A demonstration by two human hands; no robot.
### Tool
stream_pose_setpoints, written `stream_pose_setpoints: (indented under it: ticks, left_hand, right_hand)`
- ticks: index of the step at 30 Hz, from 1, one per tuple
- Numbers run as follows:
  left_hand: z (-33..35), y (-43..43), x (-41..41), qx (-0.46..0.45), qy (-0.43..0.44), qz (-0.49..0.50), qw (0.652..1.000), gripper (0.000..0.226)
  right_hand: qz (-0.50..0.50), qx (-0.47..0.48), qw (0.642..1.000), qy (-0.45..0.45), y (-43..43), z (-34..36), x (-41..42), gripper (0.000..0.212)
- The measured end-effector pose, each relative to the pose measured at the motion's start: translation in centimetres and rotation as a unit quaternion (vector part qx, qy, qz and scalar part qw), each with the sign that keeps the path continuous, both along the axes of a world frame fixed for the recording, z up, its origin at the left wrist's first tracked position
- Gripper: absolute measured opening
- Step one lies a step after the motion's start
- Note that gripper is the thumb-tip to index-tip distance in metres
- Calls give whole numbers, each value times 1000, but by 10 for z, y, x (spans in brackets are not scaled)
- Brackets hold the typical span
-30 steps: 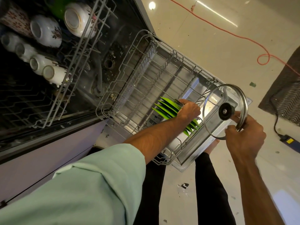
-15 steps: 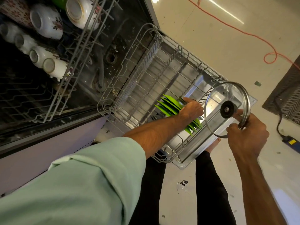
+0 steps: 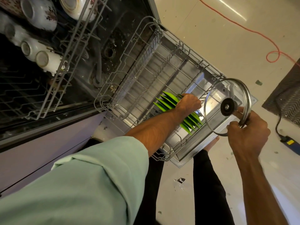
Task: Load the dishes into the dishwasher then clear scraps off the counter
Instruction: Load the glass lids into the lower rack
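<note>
The dishwasher's lower rack (image 3: 146, 51) is pulled out over the open door (image 3: 186, 159). Several green plates (image 3: 168, 99) stand on edge in it. My left hand (image 3: 189, 103) reaches into the rack and grips the plates from above, fingers curled over their rims. My right hand (image 3: 248, 133) holds a glass pot lid (image 3: 215, 98) with a metal rim and black knob, pinching its rim, above the rack's near right corner. The upper rack (image 3: 53, 82) holds white floral cups and bowls (image 3: 40, 13).
An orange cable (image 3: 253, 30) runs across the pale floor. At the right lie a dark patterned mat (image 3: 287, 93) and a black power cord with a blue adapter (image 3: 290, 142). My legs (image 3: 209, 184) stand beside the door. Small scraps (image 3: 180, 180) dot the floor.
The view shifted slightly; my left hand stays on the green plates and my right hand keeps the lid almost in the same spot above the rack's corner.
</note>
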State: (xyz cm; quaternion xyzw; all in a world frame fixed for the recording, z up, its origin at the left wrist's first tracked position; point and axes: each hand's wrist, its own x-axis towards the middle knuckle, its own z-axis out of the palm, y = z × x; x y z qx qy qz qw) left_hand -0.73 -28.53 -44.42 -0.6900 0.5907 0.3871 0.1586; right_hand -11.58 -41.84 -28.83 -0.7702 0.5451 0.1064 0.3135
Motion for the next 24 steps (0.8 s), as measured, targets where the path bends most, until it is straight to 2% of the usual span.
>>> stream_pose_setpoints:
  ticks: [3,6,8,10,12,16,19,24]
  left_hand:
    - [12,-13,3,29,1,19,999,26]
    - [11,-16,9,-14,-50,12,999,25]
    - [10,-17,16,-11,-41,52,998,29]
    - [12,-15,23,-8,-30,50,998,31]
    - [11,-10,26,-4,-35,33,999,30]
    - [12,-12,26,4,-46,73,996,33]
    - [14,-10,29,6,-40,98,994,34]
    - [13,8,42,-4,15,160,987,30]
  right_hand:
    - [5,4,1000,-4,2,-1,1,30]
    - [10,10,1000,-7,2,-2,-1,31]
    - [17,13,1000,-11,1,-2,-1,23]
    - [30,6,999,-12,-1,-2,-2,14]
    - [40,-2,999,-12,-2,-4,-3,16]
    - [25,0,1000,-7,-4,-12,-3,16]
    - [26,-8,1000,11,-5,-18,-3,24]
    - [46,-5,999,0,-10,-33,8,26]
